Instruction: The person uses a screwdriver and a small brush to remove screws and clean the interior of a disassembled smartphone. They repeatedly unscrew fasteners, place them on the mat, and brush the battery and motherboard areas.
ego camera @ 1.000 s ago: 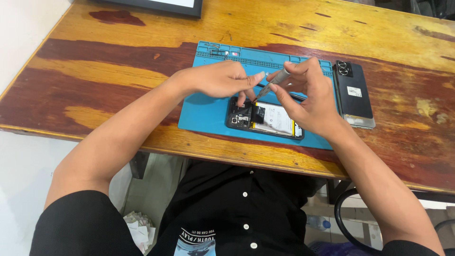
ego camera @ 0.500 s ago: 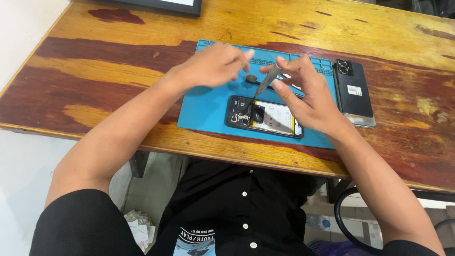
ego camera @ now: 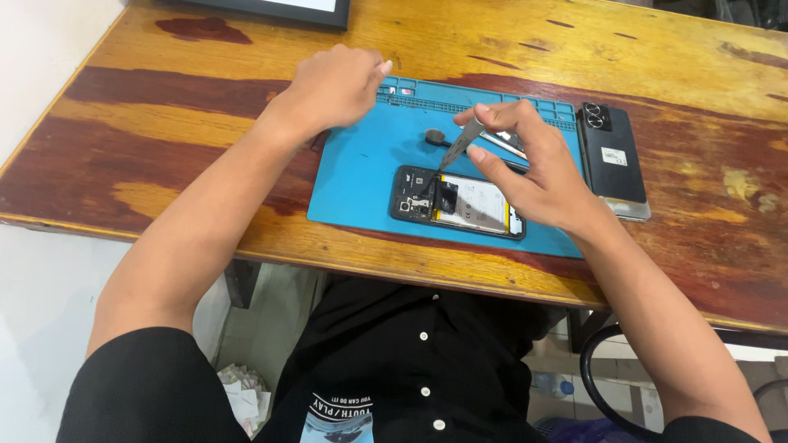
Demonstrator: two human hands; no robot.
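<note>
Here the right hand [ego camera: 533, 176] pinches tweezers [ego camera: 460, 143] over the opened phone [ego camera: 455, 203]; best kept steady. Left hand [ego camera: 332, 86], probably loosely curled, rests at ten o'clock on the worktop [ego camera: 164, 123].

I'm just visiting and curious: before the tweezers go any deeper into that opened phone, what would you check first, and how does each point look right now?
1. Opened phone lies flat on the blue mat: ok.
2. Right hand grips the tweezers firmly: ok.
3. Tweezer tip over the phone's upper section: ok; actual contact: cannot tell.
4. Left hand steadies the phone: not ok, it is off to the mat's far corner.
5. Back cover is out of the way beside the mat: ok.
</note>
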